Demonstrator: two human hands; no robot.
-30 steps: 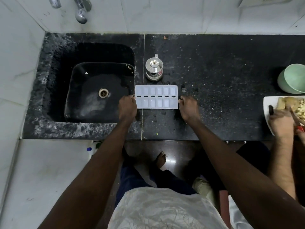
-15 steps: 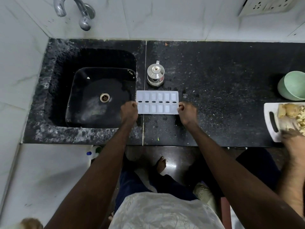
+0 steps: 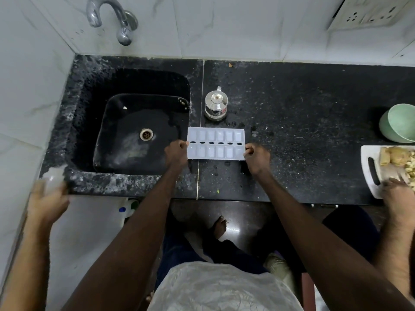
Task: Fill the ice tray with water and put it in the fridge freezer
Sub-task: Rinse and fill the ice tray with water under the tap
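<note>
The left hand (image 3: 177, 151) and right hand (image 3: 257, 157) each pinch one short end of the ice tray (image 3: 216, 143). It lies flat between the two grips, over the tabletop (image 3: 314, 131), with the sink (image 3: 134, 131) just past the left grip. This looks like carrying; next, keep it level so nothing spills.

Both arms reach straight out. The left hand (image 3: 177, 151) and the right hand (image 3: 257, 157) have curled fingers, each pinching one end of the ice tray (image 3: 216, 143).
</note>
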